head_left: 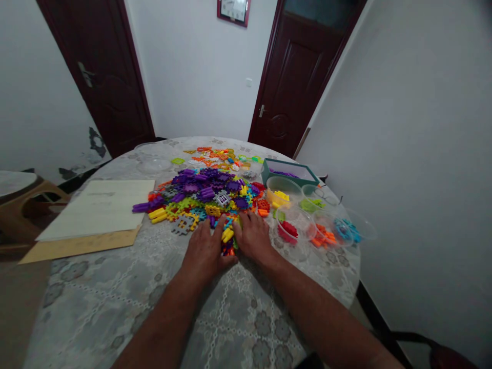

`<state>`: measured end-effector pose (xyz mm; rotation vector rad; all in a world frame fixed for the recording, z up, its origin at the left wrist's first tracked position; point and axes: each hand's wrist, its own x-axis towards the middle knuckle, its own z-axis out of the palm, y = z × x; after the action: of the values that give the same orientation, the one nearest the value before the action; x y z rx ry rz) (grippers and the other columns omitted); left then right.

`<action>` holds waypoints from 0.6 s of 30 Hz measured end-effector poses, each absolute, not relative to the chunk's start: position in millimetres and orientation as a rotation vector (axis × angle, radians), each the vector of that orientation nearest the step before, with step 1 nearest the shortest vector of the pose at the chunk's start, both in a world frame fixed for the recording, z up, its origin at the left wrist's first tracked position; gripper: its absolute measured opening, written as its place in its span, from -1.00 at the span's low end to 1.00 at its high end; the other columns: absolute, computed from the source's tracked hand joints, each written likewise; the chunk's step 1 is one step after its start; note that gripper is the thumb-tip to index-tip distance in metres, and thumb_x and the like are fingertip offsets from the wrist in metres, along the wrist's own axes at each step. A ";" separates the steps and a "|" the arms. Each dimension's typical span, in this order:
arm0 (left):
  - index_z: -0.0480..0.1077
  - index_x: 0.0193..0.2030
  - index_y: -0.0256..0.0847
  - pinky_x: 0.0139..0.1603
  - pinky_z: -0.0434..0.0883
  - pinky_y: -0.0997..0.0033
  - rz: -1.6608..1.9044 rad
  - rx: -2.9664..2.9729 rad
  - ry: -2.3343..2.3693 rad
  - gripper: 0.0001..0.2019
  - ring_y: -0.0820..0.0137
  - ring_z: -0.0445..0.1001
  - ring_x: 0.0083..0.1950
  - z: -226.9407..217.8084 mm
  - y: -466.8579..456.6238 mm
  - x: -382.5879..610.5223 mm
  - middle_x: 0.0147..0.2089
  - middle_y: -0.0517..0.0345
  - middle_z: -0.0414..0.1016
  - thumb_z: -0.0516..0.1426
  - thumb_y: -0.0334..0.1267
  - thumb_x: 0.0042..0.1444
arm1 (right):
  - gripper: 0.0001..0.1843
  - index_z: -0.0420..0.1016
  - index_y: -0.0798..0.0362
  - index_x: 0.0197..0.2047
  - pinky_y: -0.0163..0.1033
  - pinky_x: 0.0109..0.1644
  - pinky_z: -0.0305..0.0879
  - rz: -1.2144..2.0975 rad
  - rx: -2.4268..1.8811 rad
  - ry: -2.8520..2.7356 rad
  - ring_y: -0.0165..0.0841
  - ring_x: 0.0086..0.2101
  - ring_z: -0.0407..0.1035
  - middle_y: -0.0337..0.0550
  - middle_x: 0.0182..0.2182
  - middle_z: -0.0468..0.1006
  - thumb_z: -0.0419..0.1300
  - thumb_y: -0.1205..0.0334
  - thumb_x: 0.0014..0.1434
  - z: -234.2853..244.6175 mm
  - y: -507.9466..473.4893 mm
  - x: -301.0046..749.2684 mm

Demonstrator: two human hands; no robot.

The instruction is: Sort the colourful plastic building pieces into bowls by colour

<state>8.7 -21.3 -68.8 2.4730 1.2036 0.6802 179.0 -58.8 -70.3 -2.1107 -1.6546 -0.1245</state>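
"What colours show in the pile [209,187]?"
"Deep purple over the top, then lime, yellow, orange, red, turquoise and grey."
"And the tubs [302,220]?"
"Clear, showing yellow pieces [281,195], lime pieces [312,205], red pieces [288,231], orange pieces [322,237] and blue pieces [347,230]."
"The box [303,181]?"
"Dark green, with purple pieces [283,173] inside."
"Which thing has a pattern?"
"The tablecloth [96,292]: pale grey, printed with darker grey flowers and chain-like lines."

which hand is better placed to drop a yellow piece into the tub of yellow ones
Probably the right hand: it is nearer the tub of yellow pieces, which stands right of the pile; the left hand is farther left.
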 end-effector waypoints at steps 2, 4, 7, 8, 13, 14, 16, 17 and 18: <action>0.08 0.58 -0.17 0.44 0.22 -0.17 0.755 2.458 1.182 0.08 -0.25 0.23 0.47 -73.6 -16.8 7.9 0.43 -0.37 0.25 0.44 -0.10 -0.06 | -0.52 0.41 -0.03 0.34 0.18 0.32 0.20 -0.103 -2.068 -1.690 -0.01 0.23 0.31 0.14 0.25 0.48 0.06 -0.06 0.51 -73.1 -60.4 175.0; 0.04 0.59 -0.17 0.39 0.32 -0.12 0.838 2.441 1.146 0.04 -0.15 0.34 0.38 -79.2 -12.5 7.6 0.33 -0.31 0.32 0.40 -0.16 0.00 | -0.55 0.42 -0.02 0.34 0.14 0.35 0.19 -0.101 -2.009 -1.706 -0.05 0.23 0.32 0.10 0.26 0.48 0.06 -0.01 0.52 -76.7 -62.2 173.6; 0.02 0.59 -0.15 0.35 0.38 -0.11 0.956 2.424 1.116 0.06 -0.10 0.36 0.35 -88.9 -7.2 8.1 0.33 -0.26 0.30 0.40 -0.24 -0.03 | -0.57 0.42 0.00 0.35 0.07 0.36 0.20 -0.112 -1.884 -1.691 -0.10 0.23 0.33 0.07 0.26 0.50 0.05 0.12 0.51 -84.0 -63.8 177.4; 0.03 0.59 -0.15 0.35 0.38 -0.13 0.988 2.421 1.117 0.09 -0.12 0.33 0.37 -92.0 -5.7 8.3 0.36 -0.26 0.26 0.41 -0.25 -0.07 | -0.56 0.42 0.02 0.36 0.06 0.36 0.20 -0.122 -1.855 -1.672 -0.11 0.23 0.34 0.08 0.25 0.51 0.05 0.16 0.49 -86.6 -63.8 180.0; 0.10 0.56 -0.13 0.35 0.37 -0.17 1.049 2.458 1.082 0.07 -0.11 0.36 0.34 -99.6 -0.1 10.0 0.32 -0.20 0.34 0.45 -0.22 -0.10 | -0.47 0.34 0.09 0.43 0.08 0.36 0.24 -0.157 -1.851 -1.601 -0.10 0.22 0.35 0.14 0.23 0.51 0.05 0.22 0.46 -98.0 -60.5 190.8; 0.12 0.55 -0.15 0.33 0.37 -0.16 1.040 2.473 1.066 0.05 -0.10 0.39 0.31 -99.3 0.6 10.6 0.28 -0.20 0.39 0.44 -0.22 -0.09 | -0.47 0.34 0.09 0.43 0.07 0.35 0.25 -0.141 -1.838 -1.620 -0.10 0.21 0.35 0.14 0.23 0.52 0.04 0.22 0.46 -99.6 -59.8 191.4; 0.17 0.52 -0.19 0.31 0.38 -0.15 1.017 2.487 1.060 -0.01 -0.08 0.44 0.24 -97.4 1.0 12.3 0.22 -0.20 0.47 0.43 -0.23 -0.07 | -0.49 0.35 0.09 0.42 0.07 0.35 0.25 -0.108 -1.790 -1.668 -0.11 0.21 0.36 0.13 0.22 0.52 0.01 0.22 0.48 -101.8 -58.8 191.5; 0.20 0.51 -0.20 0.30 0.38 -0.16 1.008 2.480 1.073 -0.03 -0.08 0.46 0.22 -96.1 0.6 13.2 0.20 -0.20 0.50 0.43 -0.23 -0.06 | -0.51 0.36 0.09 0.41 0.07 0.36 0.25 -0.097 -1.766 -1.684 -0.10 0.21 0.35 0.12 0.22 0.52 0.00 0.22 0.48 -102.4 -58.5 191.2; 0.23 0.49 -0.20 0.29 0.38 -0.16 1.002 2.465 1.088 -0.06 -0.08 0.48 0.20 -94.6 -0.1 14.0 0.19 -0.20 0.52 0.42 -0.22 -0.05 | -0.52 0.38 0.09 0.39 0.08 0.36 0.24 -0.090 -1.750 -1.691 -0.10 0.21 0.35 0.12 0.21 0.52 0.00 0.22 0.49 -102.5 -58.3 190.8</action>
<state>14.0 -0.1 -94.6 2.4647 1.0884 1.0018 190.8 -58.3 -102.5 -1.7500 -1.6905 -0.0902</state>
